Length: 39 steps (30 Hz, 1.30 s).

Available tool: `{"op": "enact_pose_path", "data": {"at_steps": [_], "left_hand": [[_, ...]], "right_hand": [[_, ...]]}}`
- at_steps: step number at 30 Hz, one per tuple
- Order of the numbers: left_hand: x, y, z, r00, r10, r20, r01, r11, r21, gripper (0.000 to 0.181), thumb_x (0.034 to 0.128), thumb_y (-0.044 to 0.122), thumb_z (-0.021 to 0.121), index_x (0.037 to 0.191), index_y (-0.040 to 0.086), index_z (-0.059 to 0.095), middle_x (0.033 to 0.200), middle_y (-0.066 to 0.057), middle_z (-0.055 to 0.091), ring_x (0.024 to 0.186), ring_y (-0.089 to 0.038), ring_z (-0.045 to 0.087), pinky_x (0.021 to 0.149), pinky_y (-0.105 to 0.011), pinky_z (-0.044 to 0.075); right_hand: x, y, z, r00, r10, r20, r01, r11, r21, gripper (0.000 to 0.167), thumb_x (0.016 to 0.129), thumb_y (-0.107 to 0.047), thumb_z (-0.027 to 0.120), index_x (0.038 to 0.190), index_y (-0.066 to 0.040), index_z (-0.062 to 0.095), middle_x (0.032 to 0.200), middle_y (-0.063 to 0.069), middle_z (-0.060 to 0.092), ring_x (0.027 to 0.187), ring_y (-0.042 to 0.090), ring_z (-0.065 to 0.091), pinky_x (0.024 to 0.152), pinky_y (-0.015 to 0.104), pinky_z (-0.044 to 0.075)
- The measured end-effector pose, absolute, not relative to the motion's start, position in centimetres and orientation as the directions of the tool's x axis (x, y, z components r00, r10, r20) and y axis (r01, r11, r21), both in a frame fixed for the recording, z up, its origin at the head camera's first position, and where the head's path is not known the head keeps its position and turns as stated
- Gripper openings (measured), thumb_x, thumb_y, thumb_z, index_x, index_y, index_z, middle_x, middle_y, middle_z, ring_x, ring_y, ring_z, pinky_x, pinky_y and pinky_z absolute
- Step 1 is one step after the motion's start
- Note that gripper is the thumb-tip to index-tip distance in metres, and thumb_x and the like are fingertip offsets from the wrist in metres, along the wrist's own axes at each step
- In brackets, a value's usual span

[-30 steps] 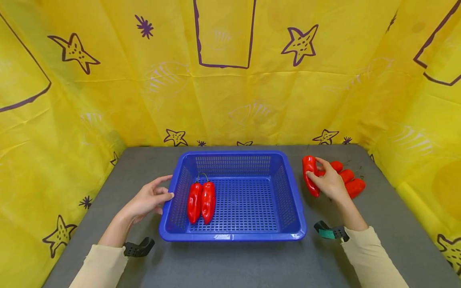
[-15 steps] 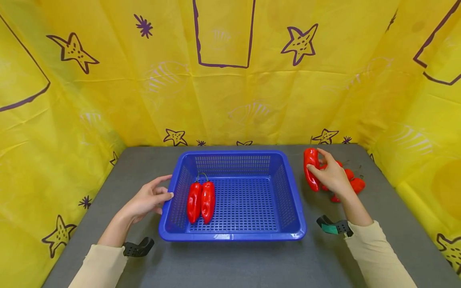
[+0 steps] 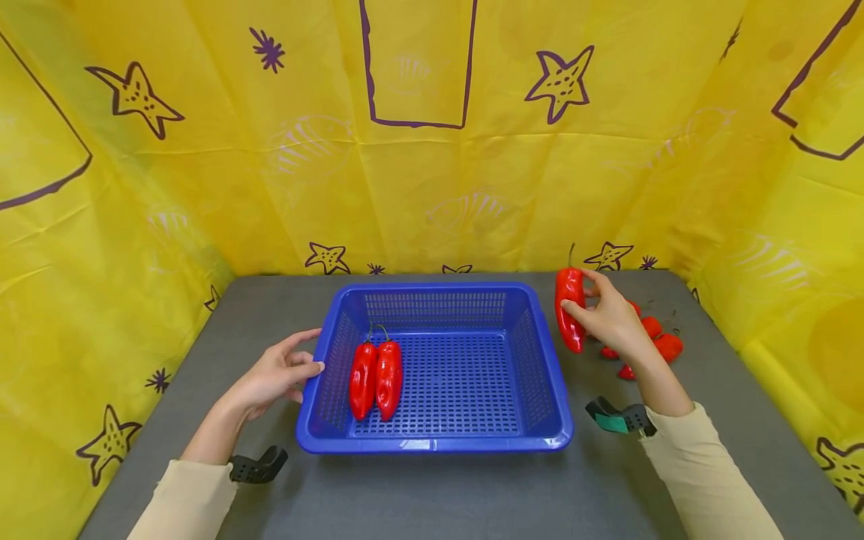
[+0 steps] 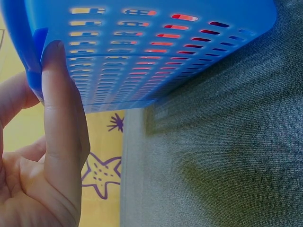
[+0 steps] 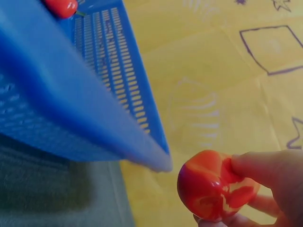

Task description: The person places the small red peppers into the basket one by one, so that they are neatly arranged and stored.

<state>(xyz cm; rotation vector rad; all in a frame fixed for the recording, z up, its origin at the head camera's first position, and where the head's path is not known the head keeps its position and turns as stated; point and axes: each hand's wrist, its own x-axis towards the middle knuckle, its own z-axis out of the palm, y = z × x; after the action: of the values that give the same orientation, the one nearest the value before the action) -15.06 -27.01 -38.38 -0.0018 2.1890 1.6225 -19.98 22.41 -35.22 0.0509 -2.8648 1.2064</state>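
My right hand [image 3: 610, 315] pinches a red pepper [image 3: 570, 309], stem up, just off the right side of the blue basket [image 3: 435, 444]. In the right wrist view the same pepper [image 5: 203, 184] shows its rounded end between thumb and fingers of my hand [image 5: 279, 184]. Two red peppers [image 3: 363, 380] lie side by side in the left part of the basket, stems toward the back. My left hand [image 3: 270, 376] holds the basket's left rim, and in the left wrist view the thumb of that hand [image 4: 52, 156] lies against the rim.
Several red peppers [image 3: 668, 347] lie on the grey table [image 3: 432, 499] at the right, partly hidden by my right hand and forearm. A yellow cloth [image 3: 432, 187] with purple drawings hangs behind and at both sides of the table.
The pepper in my right hand has risen away from the pile, then shifted a little left toward the basket, its stem now in sight. My left hand and the basket have stayed in place.
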Motion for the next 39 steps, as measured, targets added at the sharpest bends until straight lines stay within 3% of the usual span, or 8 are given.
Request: {"op": "enact_pose_path", "data": {"at_steps": [11, 26, 39], "left_hand": [[-15.2, -27.0, -38.3, -0.913, 0.232, -0.335, -0.248, 0.334, 0.909, 0.073, 0.0872, 0.016, 0.063, 0.145, 0.012, 0.019, 0.09, -0.015, 0.06, 0.074, -0.027, 0.065, 0.065, -0.044, 0.056], [-15.1, -27.0, -38.4, -0.911, 0.235, -0.338, -0.253, 0.328, 0.91, 0.074, 0.0877, 0.016, 0.062, 0.146, 0.012, 0.017, 0.09, -0.016, 0.06, 0.075, -0.028, 0.065, 0.065, -0.045, 0.056], [-15.0, -26.9, -38.1, -0.911, 0.241, -0.334, -0.251, 0.318, 0.914, 0.073, 0.0884, 0.014, 0.061, 0.146, 0.011, 0.016, 0.089, -0.015, 0.059, 0.074, -0.026, 0.065, 0.064, -0.044, 0.056]], "right_hand": [[-20.2, 20.3, -33.8, -0.996, -0.067, 0.059, -0.09, 0.707, -0.702, 0.071, 0.088, -0.033, 0.06, 0.143, -0.005, 0.023, 0.121, 0.027, 0.049, 0.101, 0.041, 0.055, 0.071, 0.046, 0.055], [-20.5, 17.5, -34.2, -0.994, -0.108, 0.026, -0.087, 0.611, -0.787, 0.066, 0.087, -0.027, 0.062, 0.14, -0.008, 0.027, 0.12, 0.025, 0.051, 0.089, 0.037, 0.063, 0.058, 0.033, 0.057], [-21.0, 14.9, -34.6, -0.988, -0.151, -0.012, -0.081, 0.59, -0.803, 0.064, 0.087, -0.027, 0.062, 0.139, -0.011, 0.029, 0.122, 0.024, 0.051, 0.085, 0.034, 0.065, 0.06, 0.038, 0.057]]}}
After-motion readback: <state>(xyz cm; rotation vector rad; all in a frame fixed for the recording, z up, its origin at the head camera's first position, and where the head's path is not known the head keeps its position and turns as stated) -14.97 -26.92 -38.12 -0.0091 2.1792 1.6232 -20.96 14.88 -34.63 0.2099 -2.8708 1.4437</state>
